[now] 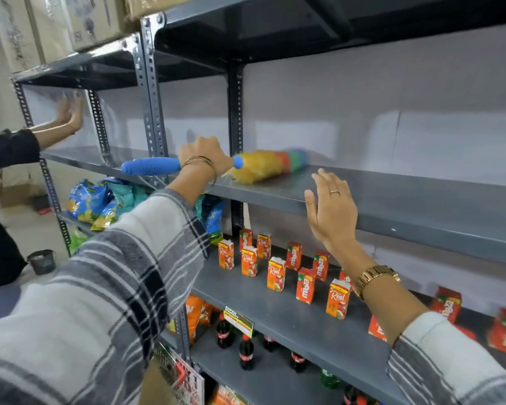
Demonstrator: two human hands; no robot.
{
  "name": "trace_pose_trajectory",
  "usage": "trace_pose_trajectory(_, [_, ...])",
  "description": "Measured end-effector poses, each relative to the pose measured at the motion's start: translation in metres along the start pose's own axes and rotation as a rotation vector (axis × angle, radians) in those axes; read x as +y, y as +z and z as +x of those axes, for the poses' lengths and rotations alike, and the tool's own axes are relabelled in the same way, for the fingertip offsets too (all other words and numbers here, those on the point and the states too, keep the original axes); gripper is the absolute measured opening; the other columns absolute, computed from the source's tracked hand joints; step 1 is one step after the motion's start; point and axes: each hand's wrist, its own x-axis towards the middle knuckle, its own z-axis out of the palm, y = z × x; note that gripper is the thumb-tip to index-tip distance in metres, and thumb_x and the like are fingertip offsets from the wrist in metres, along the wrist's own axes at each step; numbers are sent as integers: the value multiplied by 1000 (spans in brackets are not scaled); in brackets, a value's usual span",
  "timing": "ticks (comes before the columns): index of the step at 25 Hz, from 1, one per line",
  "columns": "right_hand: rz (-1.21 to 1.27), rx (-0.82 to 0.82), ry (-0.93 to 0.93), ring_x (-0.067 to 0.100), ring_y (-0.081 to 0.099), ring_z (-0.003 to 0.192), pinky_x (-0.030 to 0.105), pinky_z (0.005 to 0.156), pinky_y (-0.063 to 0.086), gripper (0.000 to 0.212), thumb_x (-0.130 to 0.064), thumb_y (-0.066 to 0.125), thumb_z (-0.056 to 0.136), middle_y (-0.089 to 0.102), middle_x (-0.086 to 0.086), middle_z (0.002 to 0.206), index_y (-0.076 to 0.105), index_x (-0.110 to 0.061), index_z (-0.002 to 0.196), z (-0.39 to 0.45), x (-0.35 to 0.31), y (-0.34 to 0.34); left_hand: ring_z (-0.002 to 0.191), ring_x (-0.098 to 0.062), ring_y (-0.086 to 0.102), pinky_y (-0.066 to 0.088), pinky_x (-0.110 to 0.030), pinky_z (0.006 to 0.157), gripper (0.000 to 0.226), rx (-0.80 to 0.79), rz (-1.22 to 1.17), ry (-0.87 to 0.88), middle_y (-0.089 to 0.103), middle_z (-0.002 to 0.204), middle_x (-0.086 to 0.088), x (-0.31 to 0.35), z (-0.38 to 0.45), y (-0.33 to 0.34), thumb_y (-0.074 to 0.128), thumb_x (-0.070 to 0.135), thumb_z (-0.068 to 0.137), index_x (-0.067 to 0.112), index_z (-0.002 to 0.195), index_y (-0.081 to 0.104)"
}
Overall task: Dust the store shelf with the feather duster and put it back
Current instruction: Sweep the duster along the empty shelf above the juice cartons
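The feather duster has a blue ribbed handle [149, 166] and a blurred yellow, red, green and blue head [270, 165] lying on the grey metal shelf [392, 194]. My left hand [203, 154] is shut on the handle near the head. My right hand [332, 207] is flat and open, fingers apart, against the shelf's front edge to the right of the duster head; it holds nothing.
Small juice cartons [276, 273] stand on the shelf below, cola bottles [246, 350] lower down. Snack bags [91, 203] fill the left rack. Another person's hands [69, 112] reach onto the left rack. Cardboard boxes [70, 21] sit on top. A small bucket [41, 260] is on the floor.
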Motion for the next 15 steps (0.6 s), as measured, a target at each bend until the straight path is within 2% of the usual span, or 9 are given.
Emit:
trace_pose_trajectory(2, [31,-10,13,41,52,111,55,94,41,45,-28,35,91,59,25,119,56,4,113,2,-5,5,94,-33,64,50,-36,83,20,-172,-35,-22,67,111,-15,-16,-3,4,57,25,81,7,80,67])
trace_pose_trajectory(3, [42,-20,15,41,51,112,55,94,41,46,-29,34,91,59,25,119,56,4,113,3,-7,8,97,-34,64,51,-38,87,18,-207,-31,-51,67,114,-16,-23,-5,8,57,23,79,8,82,68])
trace_pose_trajectory(6, [60,-66,19,42,50,113,58,95,36,47,-30,32,91,57,25,121,56,4,113,2,-14,15,113,-32,59,46,-37,92,40,-58,23,-113,61,124,-12,-22,-6,13,53,34,89,9,119,60])
trace_pose_trajectory(8, [35,-95,27,41,49,115,61,96,33,49,-32,31,91,57,25,122,56,3,113,1,-15,19,112,-30,60,45,-34,86,41,51,80,-122,63,121,-11,-20,-5,5,51,37,91,8,120,58])
trace_pose_trajectory(13, [30,-225,-1,39,44,122,62,100,25,55,-36,25,91,52,24,129,53,2,120,7,-32,37,115,-34,58,46,-40,94,45,-79,2,-248,59,127,-14,-63,-5,7,54,36,86,8,122,57])
trace_pose_trajectory(15, [44,-257,-28,39,39,125,61,102,23,57,-37,24,91,48,24,134,49,2,125,10,-42,44,117,-31,57,45,-38,95,49,-36,55,-286,59,127,-11,-69,-8,8,55,43,88,10,124,56])
